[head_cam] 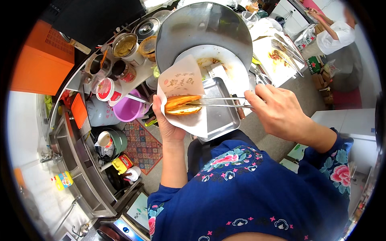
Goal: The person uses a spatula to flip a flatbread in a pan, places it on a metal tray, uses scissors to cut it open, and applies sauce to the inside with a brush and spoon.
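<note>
A white paper food sleeve point(179, 79) bearing printed writing is in my left hand point(172, 126), its mouth opened toward the right. Inside it sits a split golden flatbread bun point(181, 105). My right hand point(276, 110) grips long metal tongs point(223, 102), whose tips reach the bun's right end; whether they pinch it I cannot tell. Below the sleeve and tongs is a shallow rectangular metal tray point(223, 120). Beyond it, a round white board point(235, 75) carries food scraps and a rectangular blade, probably a cleaver point(216, 70).
A large round steel surface point(205, 27) rises behind the board. To the right lie scissors point(264, 79) and more tongs point(289, 60) on a white surface. Left are sauce tubs point(125, 46), a purple bucket point(129, 105) and a sink point(87, 186). Another person point(334, 36) stands far right.
</note>
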A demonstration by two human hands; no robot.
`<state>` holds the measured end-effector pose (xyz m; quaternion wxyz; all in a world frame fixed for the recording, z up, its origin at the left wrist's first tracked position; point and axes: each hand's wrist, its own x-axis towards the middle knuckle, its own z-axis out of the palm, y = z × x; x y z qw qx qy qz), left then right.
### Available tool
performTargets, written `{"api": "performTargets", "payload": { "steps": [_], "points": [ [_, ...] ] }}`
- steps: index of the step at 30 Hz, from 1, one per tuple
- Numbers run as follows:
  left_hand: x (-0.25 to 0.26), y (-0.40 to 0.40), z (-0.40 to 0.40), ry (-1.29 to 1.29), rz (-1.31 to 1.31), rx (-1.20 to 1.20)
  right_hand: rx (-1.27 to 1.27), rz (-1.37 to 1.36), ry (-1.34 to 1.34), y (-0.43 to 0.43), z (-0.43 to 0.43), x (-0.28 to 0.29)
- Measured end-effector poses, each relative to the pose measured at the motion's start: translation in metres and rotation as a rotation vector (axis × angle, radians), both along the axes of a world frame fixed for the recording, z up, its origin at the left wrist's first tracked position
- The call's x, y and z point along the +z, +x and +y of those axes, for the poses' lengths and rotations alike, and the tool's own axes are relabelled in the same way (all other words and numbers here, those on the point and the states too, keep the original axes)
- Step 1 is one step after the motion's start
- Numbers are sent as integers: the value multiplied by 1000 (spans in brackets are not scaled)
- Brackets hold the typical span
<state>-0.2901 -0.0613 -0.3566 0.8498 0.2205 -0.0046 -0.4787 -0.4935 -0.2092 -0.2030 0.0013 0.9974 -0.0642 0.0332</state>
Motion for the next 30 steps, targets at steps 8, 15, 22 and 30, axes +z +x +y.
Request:
{"api": "performTargets", "payload": {
  "steps": [8,15,22,30],
  "points": [
    [-4,-2,-3,46,24,8,-8,26,-39,2,-1,5],
    [0,-1,-3,7,55,-7,-13,26,-31,4,-4,5],
    [-1,0,-3,20,163,-41,53,-13,-61,5,-13,7],
    [2,1,-4,-113,302,-120,69,-55,10,-8,-24,29]
  ]
}}
